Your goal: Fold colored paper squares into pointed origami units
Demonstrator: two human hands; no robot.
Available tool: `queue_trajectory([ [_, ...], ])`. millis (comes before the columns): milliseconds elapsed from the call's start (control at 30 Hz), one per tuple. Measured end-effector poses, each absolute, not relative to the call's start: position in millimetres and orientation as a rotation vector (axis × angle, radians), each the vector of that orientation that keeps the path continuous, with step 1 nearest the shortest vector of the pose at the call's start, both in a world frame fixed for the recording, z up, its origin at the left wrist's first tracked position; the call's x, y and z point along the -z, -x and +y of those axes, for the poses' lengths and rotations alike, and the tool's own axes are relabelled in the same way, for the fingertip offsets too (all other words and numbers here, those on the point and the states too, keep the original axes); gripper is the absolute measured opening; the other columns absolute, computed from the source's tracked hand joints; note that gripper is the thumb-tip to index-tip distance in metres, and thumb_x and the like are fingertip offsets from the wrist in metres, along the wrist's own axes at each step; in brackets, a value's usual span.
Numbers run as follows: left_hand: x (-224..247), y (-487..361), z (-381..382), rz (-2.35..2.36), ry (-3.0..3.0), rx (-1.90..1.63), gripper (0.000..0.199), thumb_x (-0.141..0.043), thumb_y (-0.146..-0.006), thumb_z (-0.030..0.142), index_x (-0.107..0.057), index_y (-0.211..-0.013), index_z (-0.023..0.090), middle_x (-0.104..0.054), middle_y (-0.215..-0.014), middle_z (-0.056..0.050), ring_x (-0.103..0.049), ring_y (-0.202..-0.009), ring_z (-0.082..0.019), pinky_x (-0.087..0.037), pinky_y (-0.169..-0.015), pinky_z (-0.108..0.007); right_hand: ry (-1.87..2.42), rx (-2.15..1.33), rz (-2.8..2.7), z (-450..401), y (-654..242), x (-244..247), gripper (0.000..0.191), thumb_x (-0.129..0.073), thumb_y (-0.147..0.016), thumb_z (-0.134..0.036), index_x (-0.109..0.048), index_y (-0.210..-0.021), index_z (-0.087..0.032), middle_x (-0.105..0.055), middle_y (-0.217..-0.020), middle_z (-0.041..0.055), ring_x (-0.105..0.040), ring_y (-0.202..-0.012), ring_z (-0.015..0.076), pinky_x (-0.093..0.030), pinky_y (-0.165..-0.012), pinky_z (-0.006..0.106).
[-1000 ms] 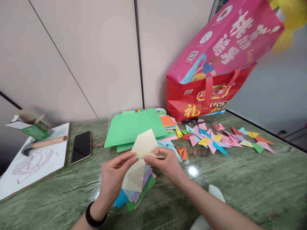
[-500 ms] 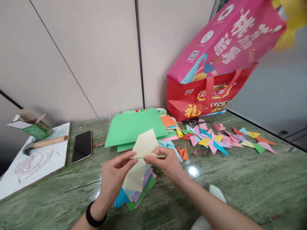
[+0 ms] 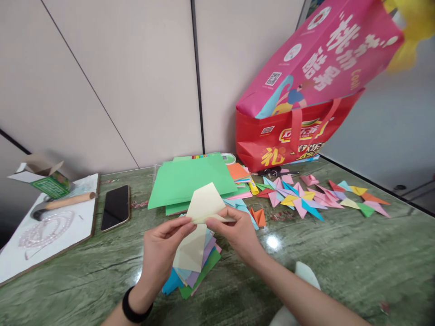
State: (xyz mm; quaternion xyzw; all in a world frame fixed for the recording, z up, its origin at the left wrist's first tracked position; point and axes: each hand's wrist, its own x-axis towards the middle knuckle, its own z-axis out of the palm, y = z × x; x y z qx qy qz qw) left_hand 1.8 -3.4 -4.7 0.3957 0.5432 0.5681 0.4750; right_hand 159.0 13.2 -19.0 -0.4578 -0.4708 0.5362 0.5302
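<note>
A cream sheet of paper (image 3: 205, 200) with a folded lower edge is held up between my two hands. The thumb and fingers of my left hand (image 3: 166, 240) pinch its lower left corner; a black band circles that wrist. My right hand (image 3: 239, 228) grips the lower right part, thumb in front along the fold. Just below, a fanned stack of coloured paper (image 3: 192, 253) lies on the table, cream on top, with lilac, green and blue edges showing. Behind the held sheet are large green sheets (image 3: 193, 179).
Folded paper stars and points (image 3: 301, 199) spread across the right, near black scissors (image 3: 272, 172) and a yellow glue stick (image 3: 253, 186). Red and pink bags (image 3: 295, 131) stand against the wall. At left are a phone (image 3: 116, 207) and a white board (image 3: 81, 217) with beads and a small box.
Both hands keep their hold on the cream paper. Its lower edge looks slightly flatter, and the left fingertips have shifted a little along the fold.
</note>
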Motion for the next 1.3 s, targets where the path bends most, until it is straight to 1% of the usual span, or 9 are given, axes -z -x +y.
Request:
queue_trajectory([
  [133, 6, -3, -4, 1.329, -0.964, -1.379, 0.017, -0.079, -0.054, 0.019, -0.074, -0.071, 0.018, -0.075, -0.070, -0.002, -0.069, -0.062, -0.016, -0.055, -0.056, -0.018, 1.070, -1.296, -1.067, 14, -159, 21, 0.023, -0.075, -0.058, -0.033, -0.062, -0.068, -0.016, -0.057, -0.057, -0.0022, -0.048, -0.051, 0.0105, -0.037, -0.048, 0.022],
  [800, 5, -6, -5, 1.236, -0.938, -1.353, 0.015, -0.077, -0.059, 0.017, -0.072, -0.073, 0.017, -0.075, -0.071, -0.002, -0.070, -0.067, -0.016, -0.056, -0.064, -0.018, 1.126, -1.272, -0.991, 11, -155, 20, 0.024, -0.074, -0.060, -0.033, -0.055, -0.065, -0.018, -0.056, -0.054, -0.0025, -0.051, -0.049, 0.0119, -0.038, -0.042, 0.021],
  [933, 3, -3, -4, 1.175, -0.991, -1.250, 0.026, -0.076, -0.061, 0.018, -0.070, -0.086, 0.016, -0.076, -0.080, -0.003, -0.070, -0.074, -0.018, -0.056, -0.068, -0.020, 1.138, -1.286, -1.024, 11, -156, 19, 0.024, -0.073, -0.060, -0.032, -0.054, -0.065, -0.018, -0.054, -0.051, -0.0039, -0.048, -0.046, 0.0102, -0.037, -0.041, 0.020],
  [1000, 0, -3, -3, 1.133, -0.992, -1.215, 0.042, -0.076, -0.061, 0.019, -0.065, -0.101, 0.016, -0.074, -0.091, -0.006, -0.069, -0.080, -0.020, -0.056, -0.073, -0.025, 1.159, -1.282, -1.058, 11, -156, 18, 0.024, -0.073, -0.060, -0.031, -0.054, -0.065, -0.018, -0.053, -0.051, -0.0041, -0.046, -0.045, 0.0099, -0.036, -0.041, 0.020],
  [1033, -2, -4, -3, 1.113, -0.980, -1.190, 0.053, -0.075, -0.062, 0.020, -0.059, -0.113, 0.017, -0.073, -0.095, -0.007, -0.069, -0.082, -0.022, -0.055, -0.075, -0.029, 1.167, -1.277, -1.070, 10, -156, 17, 0.024, -0.073, -0.059, -0.032, -0.054, -0.065, -0.018, -0.053, -0.051, -0.0041, -0.046, -0.045, 0.0099, -0.036, -0.041, 0.020],
  [1100, -6, -3, -2, 1.098, -0.964, -1.133, 0.084, -0.075, -0.064, 0.020, -0.032, -0.136, 0.021, -0.073, -0.094, -0.007, -0.069, -0.081, -0.024, -0.056, -0.073, -0.034, 1.179, -1.272, -1.081, 10, -157, 16, 0.024, -0.072, -0.059, -0.032, -0.054, -0.065, -0.018, -0.053, -0.052, -0.0039, -0.046, -0.046, 0.0101, -0.036, -0.043, 0.020],
  [1167, -7, -2, -1, 1.104, -0.961, -1.085, 0.097, -0.075, -0.064, 0.019, -0.015, -0.141, 0.021, -0.075, -0.089, -0.007, -0.070, -0.079, -0.024, -0.056, -0.073, -0.036, 1.185, -1.272, -1.097, 10, -157, 15, 0.024, -0.072, -0.059, -0.031, -0.054, -0.066, -0.017, -0.054, -0.053, -0.0036, -0.046, -0.048, 0.0101, -0.036, -0.045, 0.020],
  [1233, -5, 0, -1, 1.120, -0.956, -1.045, 0.091, -0.075, -0.064, 0.019, -0.023, -0.139, 0.017, -0.075, -0.085, -0.008, -0.070, -0.077, -0.023, -0.056, -0.074, -0.036, 1.185, -1.268, -1.126, 10, -157, 15, 0.023, -0.072, -0.059, -0.029, -0.054, -0.066, -0.017, -0.054, -0.054, -0.0038, -0.046, -0.049, 0.0096, -0.036, -0.047, 0.020],
  [1300, -2, 2, -1, 1.134, -0.939, -1.010, 0.075, -0.075, -0.064, 0.019, -0.041, -0.130, 0.013, -0.075, -0.085, -0.009, -0.070, -0.077, -0.023, -0.056, -0.074, -0.034, 1.185, -1.259, -1.153, 10, -157, 16, 0.022, -0.072, -0.059, -0.028, -0.054, -0.065, -0.016, -0.053, -0.054, -0.0045, -0.044, -0.048, 0.0089, -0.035, -0.046, 0.019],
])
